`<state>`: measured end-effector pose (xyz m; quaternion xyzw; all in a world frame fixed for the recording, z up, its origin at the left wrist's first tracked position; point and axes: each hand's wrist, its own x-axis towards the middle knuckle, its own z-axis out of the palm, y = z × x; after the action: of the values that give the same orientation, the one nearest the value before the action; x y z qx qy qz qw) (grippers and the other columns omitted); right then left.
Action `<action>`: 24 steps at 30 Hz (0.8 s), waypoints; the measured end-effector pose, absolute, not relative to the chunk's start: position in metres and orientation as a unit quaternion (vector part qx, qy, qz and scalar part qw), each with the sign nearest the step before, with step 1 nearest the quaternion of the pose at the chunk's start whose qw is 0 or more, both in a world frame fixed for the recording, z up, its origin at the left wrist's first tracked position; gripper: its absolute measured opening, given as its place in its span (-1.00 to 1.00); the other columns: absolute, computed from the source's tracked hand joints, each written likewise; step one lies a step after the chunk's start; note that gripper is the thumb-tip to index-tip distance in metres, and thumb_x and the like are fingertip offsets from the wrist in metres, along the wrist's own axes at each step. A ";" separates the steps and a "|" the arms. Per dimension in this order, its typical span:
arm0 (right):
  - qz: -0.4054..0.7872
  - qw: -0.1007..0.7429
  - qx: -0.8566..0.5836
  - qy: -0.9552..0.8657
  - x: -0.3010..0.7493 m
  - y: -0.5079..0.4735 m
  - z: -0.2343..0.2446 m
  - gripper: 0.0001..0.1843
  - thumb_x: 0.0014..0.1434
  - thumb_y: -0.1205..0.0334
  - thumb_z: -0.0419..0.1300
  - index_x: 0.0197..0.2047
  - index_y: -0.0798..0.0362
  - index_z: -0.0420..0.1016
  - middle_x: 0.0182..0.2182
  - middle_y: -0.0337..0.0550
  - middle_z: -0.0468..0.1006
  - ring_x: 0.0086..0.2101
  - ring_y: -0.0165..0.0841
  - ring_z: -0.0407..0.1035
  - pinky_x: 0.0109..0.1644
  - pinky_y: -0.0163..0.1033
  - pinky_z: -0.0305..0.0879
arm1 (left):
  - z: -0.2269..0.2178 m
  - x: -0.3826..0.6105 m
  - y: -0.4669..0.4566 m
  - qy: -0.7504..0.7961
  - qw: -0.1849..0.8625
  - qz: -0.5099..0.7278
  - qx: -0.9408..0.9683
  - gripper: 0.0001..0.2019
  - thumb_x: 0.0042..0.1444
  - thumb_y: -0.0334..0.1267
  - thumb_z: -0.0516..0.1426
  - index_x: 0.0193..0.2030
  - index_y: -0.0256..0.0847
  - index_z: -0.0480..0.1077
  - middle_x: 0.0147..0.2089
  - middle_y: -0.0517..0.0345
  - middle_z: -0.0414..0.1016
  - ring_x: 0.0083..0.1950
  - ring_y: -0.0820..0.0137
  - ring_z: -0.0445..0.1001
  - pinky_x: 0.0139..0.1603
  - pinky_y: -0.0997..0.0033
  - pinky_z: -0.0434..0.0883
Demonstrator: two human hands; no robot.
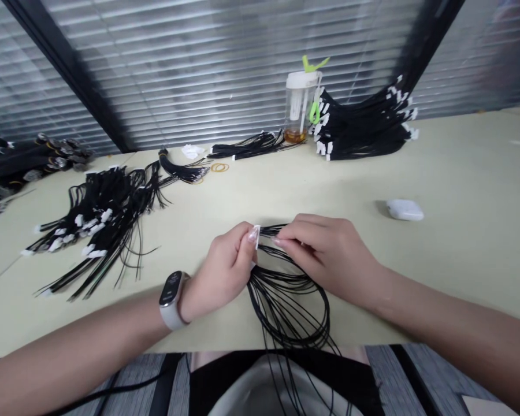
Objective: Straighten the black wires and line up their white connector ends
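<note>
A white connector (257, 236) is pinched between the thumb and fingers of my left hand (227, 263), which wears a pale wristband. Thin black wires (292, 315) run from it, loop round below my hands and trail over the table's front edge. Just to the right, my right hand (329, 248) has thumb and forefinger closed on the wires near the connector. Its other fingers are curled underneath and partly hidden. Part of a second white piece shows below my left thumb.
Wire bundles with white connectors (97, 222) lie on the table (468, 231) at left; more bundles (364, 127) are stacked at back right. A clear drink bottle (295, 110) stands beside them. A white case (405, 210) sits at right, and yellow rubber bands (219, 167) lie at the back.
</note>
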<state>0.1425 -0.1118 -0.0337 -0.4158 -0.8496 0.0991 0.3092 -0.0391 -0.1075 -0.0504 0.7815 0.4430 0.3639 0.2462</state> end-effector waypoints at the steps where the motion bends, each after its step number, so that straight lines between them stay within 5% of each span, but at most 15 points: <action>1: 0.097 0.301 -0.417 -0.852 0.143 -0.111 -0.034 -0.78 0.21 0.26 -0.01 -0.35 0.07 0.44 -0.46 -0.23 0.43 -0.43 -0.46 0.29 -0.37 -0.34 0.10 | -0.050 -0.039 -0.107 0.443 0.249 0.365 0.780 -0.67 0.25 -0.18 -0.16 -0.51 -0.21 0.16 -0.58 0.26 0.22 -0.56 0.54 0.18 -0.50 0.49 0.18; 7: -0.009 0.302 -0.440 -0.846 0.150 -0.109 -0.028 -0.83 0.10 0.20 0.13 -0.23 0.06 0.38 -0.28 -0.09 0.41 -0.32 -0.32 0.30 -0.32 -0.27 0.17 | -0.052 -0.037 -0.099 0.500 0.264 0.403 0.719 -0.63 0.24 -0.11 -0.15 -0.54 -0.21 0.16 -0.60 0.24 0.23 -0.54 0.51 0.20 -0.49 0.49 0.19; 10: -0.081 0.344 -0.441 -0.825 0.153 -0.116 -0.020 -0.84 0.07 0.13 0.15 -0.40 0.06 0.36 -0.41 -0.09 0.39 -0.38 -0.31 0.27 -0.37 -0.24 0.13 | -0.052 -0.037 -0.093 0.536 0.264 0.412 0.688 -0.60 0.23 -0.08 -0.15 -0.57 -0.22 0.14 -0.61 0.23 0.23 -0.54 0.49 0.21 -0.49 0.48 0.19; 13: 0.030 0.262 -0.455 -0.851 0.151 -0.123 -0.017 -0.65 0.10 0.18 0.10 -0.66 0.06 0.20 -0.69 -0.26 0.23 -0.61 -0.47 0.09 -0.52 -0.30 -0.04 | -0.051 -0.036 -0.091 0.546 0.268 0.418 0.675 -0.59 0.23 -0.07 -0.15 -0.58 -0.22 0.14 -0.62 0.23 0.23 -0.56 0.50 0.20 -0.51 0.48 0.18; 16: 0.217 0.161 -0.439 -0.857 0.146 -0.126 -0.019 -0.63 0.14 0.22 0.04 -0.67 0.08 0.21 -0.74 -0.32 0.17 -0.65 -0.52 0.00 -0.57 -0.35 -0.08 | -0.050 -0.036 -0.092 0.543 0.263 0.415 0.680 -0.60 0.23 -0.08 -0.15 -0.57 -0.22 0.15 -0.62 0.23 0.24 -0.56 0.50 0.19 -0.51 0.48 0.18; 24: 0.307 0.163 -0.403 -0.847 0.143 -0.123 -0.029 -0.75 0.06 0.38 -0.01 -0.63 0.09 0.23 -0.67 -0.35 0.20 -0.59 -0.54 0.06 -0.52 -0.40 0.02 | -0.051 -0.037 -0.092 0.539 0.264 0.407 0.689 -0.60 0.22 -0.06 -0.14 -0.57 -0.22 0.16 -0.63 0.23 0.23 -0.57 0.50 0.18 -0.50 0.48 0.18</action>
<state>0.1430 -0.1228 -0.0286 -0.4025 -0.8468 0.3070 0.1633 -0.0373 -0.0917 -0.0507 0.6888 0.5388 0.4070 0.2639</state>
